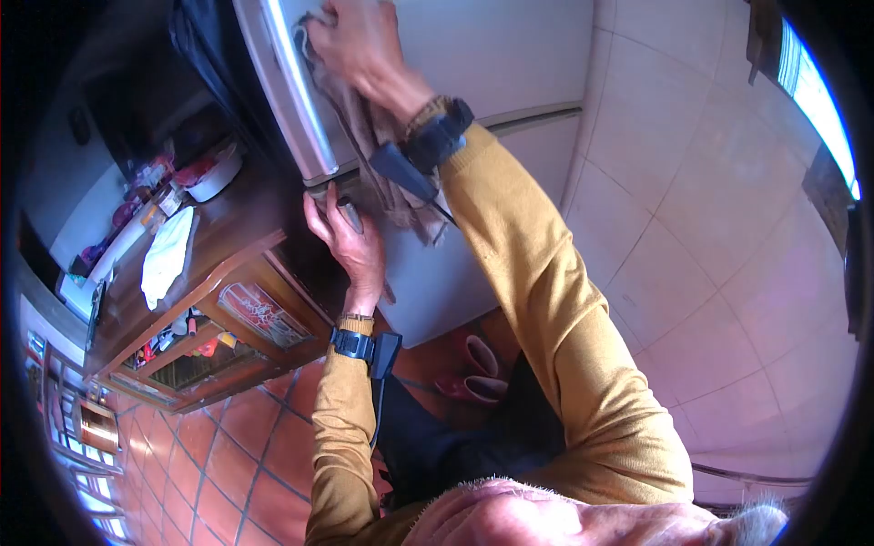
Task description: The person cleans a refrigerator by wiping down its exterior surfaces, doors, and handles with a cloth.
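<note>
A light grey refrigerator (492, 55) stands before me, with a shiny metal strip (300, 91) along the edge of its upper door. My right hand (360, 45) is closed on a greyish-brown cloth (364, 136) and presses it to the upper door beside this strip. The cloth's loose end hangs down across the gap between the two doors. Lower down, my left hand (350, 241) grips the door edge near that gap, fingers bent round it. Part of its grip is hidden. Dark bands with small boxes circle both wrists.
A wooden cabinet (209, 318) with glass panels stands to the left. On it are a white cloth (168, 259), a white basin (214, 177) and assorted items. Pale tiled wall (674, 182) rises on the right. Dark red shoes (478, 373) show below on terracotta floor tiles (228, 455).
</note>
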`<state>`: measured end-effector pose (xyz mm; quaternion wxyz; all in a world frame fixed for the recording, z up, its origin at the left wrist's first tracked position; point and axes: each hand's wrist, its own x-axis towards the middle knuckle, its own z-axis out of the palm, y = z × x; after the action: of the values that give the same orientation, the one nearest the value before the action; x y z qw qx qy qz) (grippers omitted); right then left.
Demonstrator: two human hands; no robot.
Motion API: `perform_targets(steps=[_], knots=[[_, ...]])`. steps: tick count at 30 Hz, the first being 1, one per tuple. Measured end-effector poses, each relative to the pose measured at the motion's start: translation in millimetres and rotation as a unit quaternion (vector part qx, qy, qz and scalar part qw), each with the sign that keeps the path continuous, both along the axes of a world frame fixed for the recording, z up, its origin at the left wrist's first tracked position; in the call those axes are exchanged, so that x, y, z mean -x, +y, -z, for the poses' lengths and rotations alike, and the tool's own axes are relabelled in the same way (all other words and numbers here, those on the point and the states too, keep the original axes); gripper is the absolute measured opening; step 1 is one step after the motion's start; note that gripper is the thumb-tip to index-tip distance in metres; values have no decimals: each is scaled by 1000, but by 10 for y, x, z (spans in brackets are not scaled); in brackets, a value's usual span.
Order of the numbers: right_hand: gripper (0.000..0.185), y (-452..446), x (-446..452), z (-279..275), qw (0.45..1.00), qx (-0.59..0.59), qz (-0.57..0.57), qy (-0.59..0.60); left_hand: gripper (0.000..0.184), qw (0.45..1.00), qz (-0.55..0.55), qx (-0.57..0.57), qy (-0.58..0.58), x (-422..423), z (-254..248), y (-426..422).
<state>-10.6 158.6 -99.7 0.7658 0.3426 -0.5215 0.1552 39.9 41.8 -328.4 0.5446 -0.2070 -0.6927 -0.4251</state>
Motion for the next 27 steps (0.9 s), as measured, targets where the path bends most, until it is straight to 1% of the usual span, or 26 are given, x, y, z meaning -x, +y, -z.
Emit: perform_targets(steps=[1, 2, 3, 5, 6, 7, 9, 11, 12, 13, 16, 17, 19, 20, 21, 22, 23, 25, 26, 27], knots=[[21, -19, -52, -56, 1000, -1, -1, 0, 58, 1000, -5, 8, -10, -6, -8, -1], [22, -45, -131, -91, 988, 53, -30, -142, 58, 1000, -5, 4, -9, -28, -23, 6], [23, -73, -231, -87, 952, 106, -57, -281, 59, 1000, 13, -3, -18, -66, -36, 8], [26, -37, -283, 296, 958, 97, -61, -262, 60, 999, 32, -11, -27, -80, -42, -4], [28, -28, -307, 520, 931, 126, -80, -334, 61, 999, 33, -11, -14, -66, -36, -2], [30, -34, -374, 578, 897, 153, -97, -402, 62, 999, 35, -13, 1, -50, -36, 9], [29, -24, -377, 484, 906, 140, -90, -388, 63, 999, 39, -14, 2, -35, -23, 4], [29, -42, -355, 204, 914, 126, -84, -377, 65, 1000, 24, -12, 3, -16, -9, 3], [28, -58, -270, -45, 932, 126, -83, -329, 65, 1000, 24, -12, 2, -22, -19, 0], [27, -78, -210, -164, 948, 126, -82, -282, 66, 1000, 24, -5, -7, -48, -29, -9], [29, -119, -153, -178, 953, 138, -101, -251, 69, 999, 28, -4, -26, -87, -32, -15], [29, -85, -146, -48, 953, 137, -99, -250, 70, 999, 34, -4, -33, -82, -41, -16], [30, -15, -243, 384, 921, 157, -51, -353, 70, 999, 37, -6, -25, -72, -41, -23], [30, -15, -303, 449, 921, 156, -49, -355, 70, 999, 40, -6, -17, -79, -29, -23], [29, -14, -350, 478, 907, 171, -82, -376, 70, 999, 41, -6, -16, -69, -22, -17], [29, -20, -371, 479, 892, 186, -116, -396, 69, 999, 41, -10, -10, -46, -5, -13], [29, -35, -358, 360, 892, 185, -116, -395, 69, 999, 41, -13, -4, -36, -13, -7], [27, -55, -277, 9, 936, 152, -102, -301, 68, 999, 33, -7, -4, -32, -25, 1], [27, -80, -278, -69, 935, 153, -102, -303, 68, 1000, 23, -2, -5, -42, -22, -7], [28, -110, -281, -151, 921, 165, -146, -320, 68, 1000, 21, -3, -5, -49, -18, -17]])
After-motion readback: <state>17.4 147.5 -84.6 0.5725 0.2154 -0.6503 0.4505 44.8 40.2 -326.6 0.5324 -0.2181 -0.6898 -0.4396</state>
